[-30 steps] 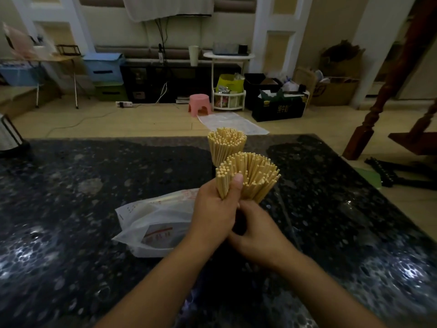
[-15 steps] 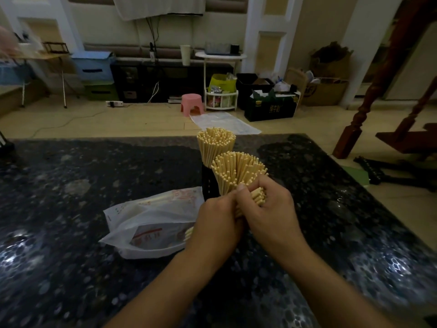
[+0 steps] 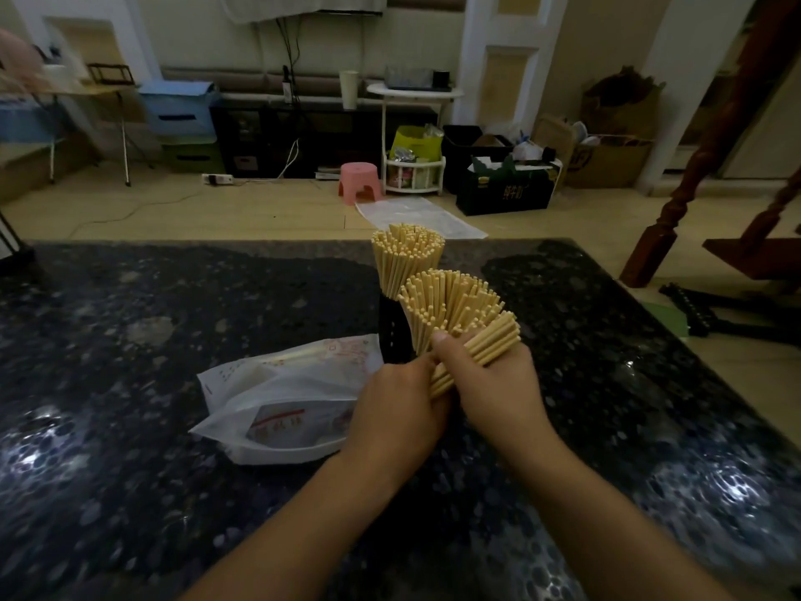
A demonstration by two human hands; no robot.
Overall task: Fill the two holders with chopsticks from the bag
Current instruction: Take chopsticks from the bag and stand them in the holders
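A small bundle of chopsticks (image 3: 481, 351) is gripped by the right hand (image 3: 498, 392), the fingers curled round its middle and the thumb laid across it, so that the sticks are kept together and slanted up to the right, probably to be lined up before being pushed in. The lower end of the same bundle is steadied by the left hand (image 3: 398, 409), whose fingers are closed about it near the base; how tightly cannot be told, since the fingertips are hidden. Just behind the hands a fan of chopsticks (image 3: 446, 303) is seen standing in the near holder, which is itself hidden by the hands. Beyond it, the far holder (image 3: 392, 331) is shown as a dark upright wall, already packed with its own sheaf of chopsticks (image 3: 407, 253). The bag (image 3: 286, 396) is left lying on the dark stone table (image 3: 151, 340) just left of the hands, its mouth turned toward them, presumably so that more sticks can be drawn out without reaching. The task is judged to be near its end, both holders looking almost full.
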